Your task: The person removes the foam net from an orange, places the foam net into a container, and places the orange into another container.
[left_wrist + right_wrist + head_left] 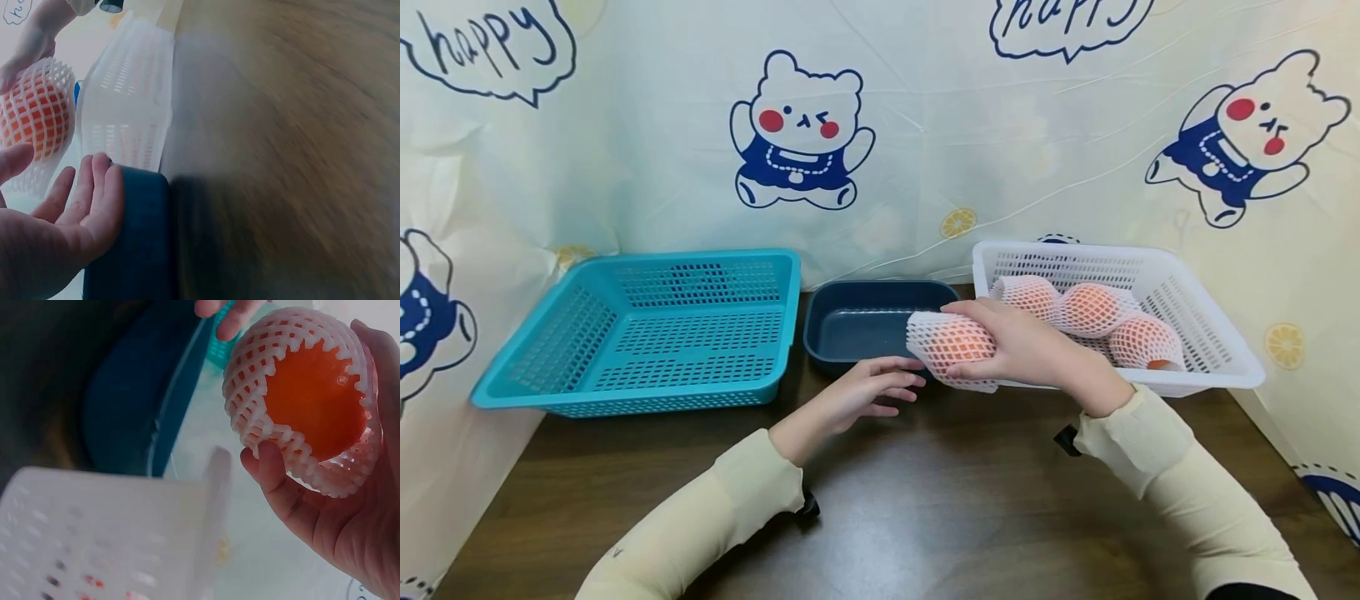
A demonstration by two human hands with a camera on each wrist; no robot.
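My right hand (1026, 346) grips a round orange fruit (958, 343) wrapped in a white foam net, thumb on one side and fingers on the other. It is held up over the near right corner of the dark blue tub (853, 329). Through the net's open end in the right wrist view, smooth orange skin (315, 403) shows. My left hand (868, 390) hovers at the tub's near edge with its fingers loosely extended, holding nothing, fingertips close to the net. In the left wrist view its palm (69, 240) is turned up below the netted fruit (37, 115).
On the right stands a white slotted basket (1213, 379) with several netted fruits (1090, 308) in it. A teal slotted basket (700, 342) sits at the left. All stand on a brown wooden table (910, 500), before a printed curtain (925, 125).
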